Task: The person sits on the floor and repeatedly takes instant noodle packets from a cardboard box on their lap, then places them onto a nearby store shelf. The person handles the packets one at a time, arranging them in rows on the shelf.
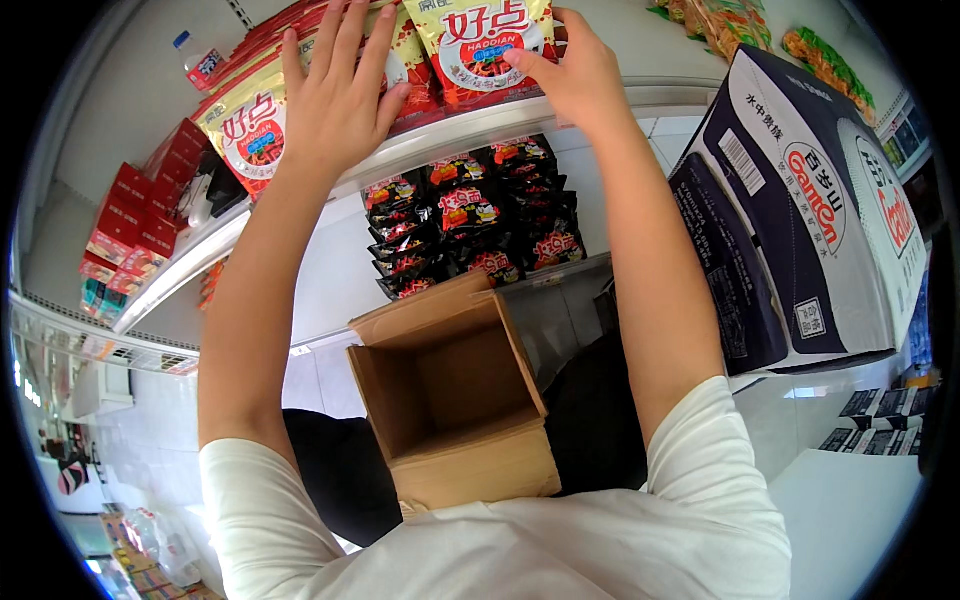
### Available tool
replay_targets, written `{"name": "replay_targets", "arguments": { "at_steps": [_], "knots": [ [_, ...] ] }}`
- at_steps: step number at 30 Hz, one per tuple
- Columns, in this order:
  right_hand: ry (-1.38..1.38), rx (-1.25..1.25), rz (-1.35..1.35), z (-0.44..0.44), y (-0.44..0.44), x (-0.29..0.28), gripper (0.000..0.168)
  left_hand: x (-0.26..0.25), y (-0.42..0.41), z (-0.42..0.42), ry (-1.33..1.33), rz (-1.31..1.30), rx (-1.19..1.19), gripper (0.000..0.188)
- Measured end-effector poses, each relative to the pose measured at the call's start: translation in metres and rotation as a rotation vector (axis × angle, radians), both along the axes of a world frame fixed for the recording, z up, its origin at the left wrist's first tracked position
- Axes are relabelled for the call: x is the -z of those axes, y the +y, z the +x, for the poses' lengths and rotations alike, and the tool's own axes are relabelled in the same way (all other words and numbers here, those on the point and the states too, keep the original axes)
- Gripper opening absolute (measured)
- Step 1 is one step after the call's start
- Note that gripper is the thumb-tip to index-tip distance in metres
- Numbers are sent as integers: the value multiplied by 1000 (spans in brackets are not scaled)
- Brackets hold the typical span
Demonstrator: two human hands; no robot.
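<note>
My right hand (574,71) grips the right side of a yellow and red snack packet (487,45), its thumb on the front, at the edge of a white shelf (645,97). Spread flat, my left hand (337,97) lies on more packets of the same kind, with nothing plainly gripped. Another such packet (251,135) leans at the shelf edge left of it, and a row of them runs back along the shelf. Between my forearms, lower down, is an open cardboard box (469,382); I see nothing inside it.
Black snack packets (472,214) are stacked on the lower shelf. A large Ganten water carton (795,225) stands close by my right forearm. Red boxes (135,214) and a small bottle (199,60) are on the left of the upper shelf. Green and orange packets (720,26) lie at the upper right.
</note>
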State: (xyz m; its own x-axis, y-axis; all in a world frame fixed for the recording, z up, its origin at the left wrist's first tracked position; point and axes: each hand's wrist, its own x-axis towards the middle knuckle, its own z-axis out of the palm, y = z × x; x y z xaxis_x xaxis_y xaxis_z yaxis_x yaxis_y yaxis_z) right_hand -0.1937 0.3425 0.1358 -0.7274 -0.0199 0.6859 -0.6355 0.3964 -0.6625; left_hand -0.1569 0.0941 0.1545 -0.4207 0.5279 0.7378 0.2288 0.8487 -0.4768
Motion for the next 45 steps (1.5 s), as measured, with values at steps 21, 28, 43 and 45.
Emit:
{"name": "replay_targets", "arguments": {
  "at_steps": [21,28,43,45],
  "knots": [
    [152,7,-6,-17,2,15,58,16,-5,43,-69,49,-46,77],
    [61,43,-17,-17,-3,14,56,14,-10,22,-136,79,34,72],
    [-101,1,76,-14,2,3,52,17,-4,23,-175,142,48,73],
    [-7,39,72,-15,1,7,54,18,1,23,-134,127,1,74]
  ]
}}
